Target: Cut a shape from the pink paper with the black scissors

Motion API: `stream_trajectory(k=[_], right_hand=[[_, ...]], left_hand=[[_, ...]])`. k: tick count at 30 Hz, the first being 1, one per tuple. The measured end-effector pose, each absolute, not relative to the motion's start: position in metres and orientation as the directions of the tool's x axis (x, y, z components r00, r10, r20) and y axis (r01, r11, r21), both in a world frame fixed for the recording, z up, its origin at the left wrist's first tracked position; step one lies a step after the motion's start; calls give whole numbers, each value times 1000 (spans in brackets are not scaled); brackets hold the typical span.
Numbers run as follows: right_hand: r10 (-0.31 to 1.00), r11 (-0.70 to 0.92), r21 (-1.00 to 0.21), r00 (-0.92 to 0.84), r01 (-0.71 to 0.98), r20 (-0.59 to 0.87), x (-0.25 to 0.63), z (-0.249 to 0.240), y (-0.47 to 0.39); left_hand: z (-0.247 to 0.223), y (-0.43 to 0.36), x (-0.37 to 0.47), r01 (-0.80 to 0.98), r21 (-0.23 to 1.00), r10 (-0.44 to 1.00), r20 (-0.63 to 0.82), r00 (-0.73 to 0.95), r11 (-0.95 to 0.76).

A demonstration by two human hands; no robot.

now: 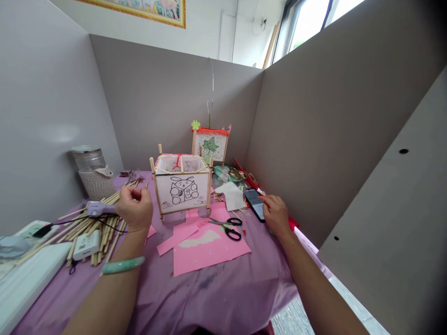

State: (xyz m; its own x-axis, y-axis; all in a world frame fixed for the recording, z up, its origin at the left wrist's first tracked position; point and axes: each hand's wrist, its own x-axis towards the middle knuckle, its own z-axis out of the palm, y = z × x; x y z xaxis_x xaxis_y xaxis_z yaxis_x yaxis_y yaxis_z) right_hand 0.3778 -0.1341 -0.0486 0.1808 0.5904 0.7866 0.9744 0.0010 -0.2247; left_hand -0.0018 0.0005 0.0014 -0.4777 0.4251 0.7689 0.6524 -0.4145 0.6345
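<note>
Two hands were up over the bench [216, 298], and I logged them apart: my left hand [135, 208] hung curled into a loose fist, fingertips pinched together, maybe on something tiny, too small to tell; my right hand [275, 215] lay flat with fingers resting on the phone [254, 203], gripping nothing. Key relation: the paper lantern [181, 185] with the rabbit drawing stood upright between the two hands, just right of the left hand and near it, well apart from the right. So left was the nearer hand. Bamboo sticks [94, 228] lay in a loose pile under and left of the left hand, long axes running roughly toward the far right. Scissors [228, 226] lay between lantern and right hand, on the pink paper [209, 251], blades pointing left. A second lantern [211, 144] stood behind, farther off.
</note>
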Motion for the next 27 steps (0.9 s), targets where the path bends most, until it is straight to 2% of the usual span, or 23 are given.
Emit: stream_trajectory(k=[3, 6, 9, 12, 14, 16, 18, 21, 24, 27], right_hand=[[699, 201, -218, 17, 955, 715, 355, -37, -139], [807, 304, -218, -129, 927, 577, 327, -23, -146], [880, 354, -207, -250, 912, 404, 303, -13, -151], [921, 346, -209, -290, 915, 260, 290, -7, -154], [938, 324, -206, -287, 923, 193, 286, -5, -155], [951, 297, -197, -272, 934, 145, 283, -4, -154], [963, 264, -185, -248, 947, 105, 281, -4, -153], [975, 220, -162, -213, 962, 61, 278, -6, -149], [982, 186, -148, -181, 971, 51, 277, -11, -145], [987, 153, -139, -145, 978, 67, 277, -16, -143]], left_hand=[[0, 0, -1, 659, 618, 413, 783, -466, -428], [0, -4, 1, 687, 536, 367, 842, -396, -491], [5, -15, 8, 698, 399, 335, 912, -236, -595], [12, -30, 17, 631, 331, 420, 908, -9, -702], [15, -39, 23, 549, 354, 544, 808, 228, -757], [12, -45, 30, 523, 399, 646, 603, 469, -753], [5, -48, 35, 587, 391, 705, 372, 604, -709], [-10, -49, 42, 710, 272, 758, 163, 631, -649], [-18, -48, 48, 778, 156, 794, 99, 600, -608], [-18, -48, 52, 808, 132, 817, 41, 575, -575]])
